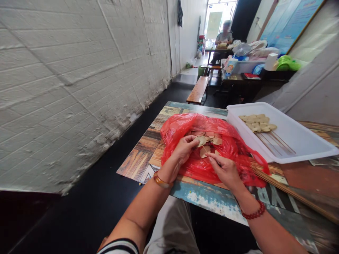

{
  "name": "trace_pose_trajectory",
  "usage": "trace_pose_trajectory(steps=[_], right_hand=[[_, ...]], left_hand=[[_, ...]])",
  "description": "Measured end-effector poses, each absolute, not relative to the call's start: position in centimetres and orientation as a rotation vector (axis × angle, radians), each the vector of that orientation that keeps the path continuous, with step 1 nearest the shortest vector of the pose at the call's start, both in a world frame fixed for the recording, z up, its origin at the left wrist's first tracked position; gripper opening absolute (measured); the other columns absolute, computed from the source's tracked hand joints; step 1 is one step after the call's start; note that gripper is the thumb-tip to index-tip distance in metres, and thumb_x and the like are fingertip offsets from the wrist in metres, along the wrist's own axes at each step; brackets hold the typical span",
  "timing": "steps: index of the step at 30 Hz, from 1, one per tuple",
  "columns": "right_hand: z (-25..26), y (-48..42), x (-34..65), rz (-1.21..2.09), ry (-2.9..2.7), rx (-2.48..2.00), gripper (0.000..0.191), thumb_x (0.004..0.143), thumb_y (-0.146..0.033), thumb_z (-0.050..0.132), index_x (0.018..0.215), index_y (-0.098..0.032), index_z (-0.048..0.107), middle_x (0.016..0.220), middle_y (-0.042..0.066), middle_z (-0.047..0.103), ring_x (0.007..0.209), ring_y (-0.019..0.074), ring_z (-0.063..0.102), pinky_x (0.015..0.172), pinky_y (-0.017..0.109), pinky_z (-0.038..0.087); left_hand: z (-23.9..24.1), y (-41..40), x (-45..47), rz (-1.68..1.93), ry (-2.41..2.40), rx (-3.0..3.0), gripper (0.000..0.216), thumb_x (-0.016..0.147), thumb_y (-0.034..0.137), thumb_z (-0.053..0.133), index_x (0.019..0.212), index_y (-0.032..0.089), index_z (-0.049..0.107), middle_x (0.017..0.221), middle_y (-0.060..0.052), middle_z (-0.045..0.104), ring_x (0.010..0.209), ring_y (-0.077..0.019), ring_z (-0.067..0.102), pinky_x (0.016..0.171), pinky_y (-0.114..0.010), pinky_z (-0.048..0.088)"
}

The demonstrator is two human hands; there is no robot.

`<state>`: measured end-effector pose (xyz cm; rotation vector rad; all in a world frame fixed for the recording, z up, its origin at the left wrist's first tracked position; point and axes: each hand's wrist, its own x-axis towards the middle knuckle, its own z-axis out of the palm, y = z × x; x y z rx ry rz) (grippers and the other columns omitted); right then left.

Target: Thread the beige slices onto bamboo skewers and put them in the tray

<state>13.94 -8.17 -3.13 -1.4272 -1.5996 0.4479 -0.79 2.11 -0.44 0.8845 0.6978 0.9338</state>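
Observation:
A red plastic bag (227, 141) lies open on the patterned table (143, 155), holding several beige flat slices (212, 140). My left hand (184, 148) is inside the bag's mouth, fingers pinched on one slice (201, 140). Close to the right of it, my right hand (225, 170) rests on the bag's near side, fingers curled and touching another slice (204, 151); whether it holds a skewer is hidden. Bamboo skewers (288, 190) lie in a bundle to the right of the bag.
A white tray (304, 141) at the right holds several skewered slices (257, 122). A white brick wall runs along the left. Farther back stand a wooden bench (198, 90), a cluttered table (246, 76) and a seated person (224, 37).

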Motion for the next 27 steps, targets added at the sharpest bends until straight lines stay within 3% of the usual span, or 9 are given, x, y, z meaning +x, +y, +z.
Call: trace_pose_trajectory(steps=[6,15,27], right_hand=[[-2.97,-8.14,13.82,0.452,-1.574,-1.440,0.028,0.088,-0.029,0.049,0.103,-0.019,0.071,0.096,0.006,0.074,0.086,0.0207,0.070,0.077,0.032,0.055],[-2.61,-8.19,13.87,0.469,-1.586,-1.471,0.027,0.089,-0.030,0.047,0.098,-0.018,0.070,0.087,0.004,0.074,0.074,0.0177,0.068,0.069,0.028,0.053],[-2.40,-8.25,13.80,0.499,-1.574,-1.502,0.026,0.088,-0.033,0.048,0.090,-0.017,0.068,0.075,0.003,0.069,0.068,0.0166,0.064,0.063,0.026,0.048]], left_hand=[[-0.46,2.10,-0.68,0.981,0.716,1.020,0.027,0.061,0.033,0.075,0.072,0.011,0.066,0.064,0.000,0.060,0.055,-0.0067,0.048,0.054,-0.019,0.035],[-0.03,1.87,-0.88,0.916,0.746,1.083,0.031,0.060,0.038,0.075,0.071,0.011,0.063,0.058,0.001,0.056,0.054,-0.0083,0.048,0.053,-0.020,0.037],[-0.93,2.22,-0.95,0.815,0.708,1.071,0.027,0.062,0.033,0.075,0.072,0.010,0.065,0.060,-0.001,0.059,0.049,-0.0069,0.049,0.049,-0.020,0.036]])
